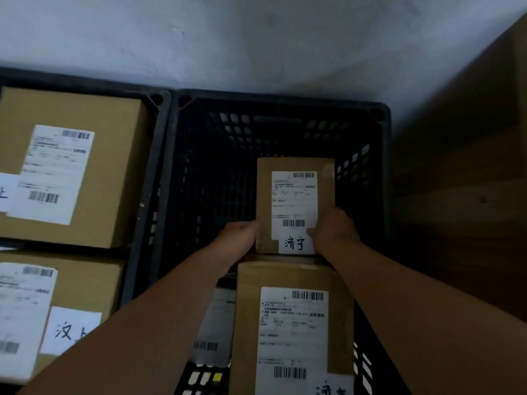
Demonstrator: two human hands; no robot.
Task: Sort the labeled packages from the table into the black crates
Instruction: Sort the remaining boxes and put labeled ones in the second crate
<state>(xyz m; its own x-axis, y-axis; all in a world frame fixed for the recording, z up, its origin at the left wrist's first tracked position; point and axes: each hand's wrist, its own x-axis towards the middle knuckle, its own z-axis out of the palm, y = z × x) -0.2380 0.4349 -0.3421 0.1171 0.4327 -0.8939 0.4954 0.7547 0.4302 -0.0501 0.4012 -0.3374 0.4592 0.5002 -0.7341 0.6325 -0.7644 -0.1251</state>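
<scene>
left hand point(241, 236) and right hand point(332, 230) gripping small package point(293, 195), inside black crate point(285, 104)

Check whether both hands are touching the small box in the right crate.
Touching. The head view shows the left hand gripping the small box by its left edge, and the right hand gripping the right edge, thumb on the label.

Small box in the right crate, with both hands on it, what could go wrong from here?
The left hand and right hand hold the small box only by its near end, so the far end may tip down as the grip loosens. Its near edge looks close to the larger box, so a hand could get pinched between them.
</scene>
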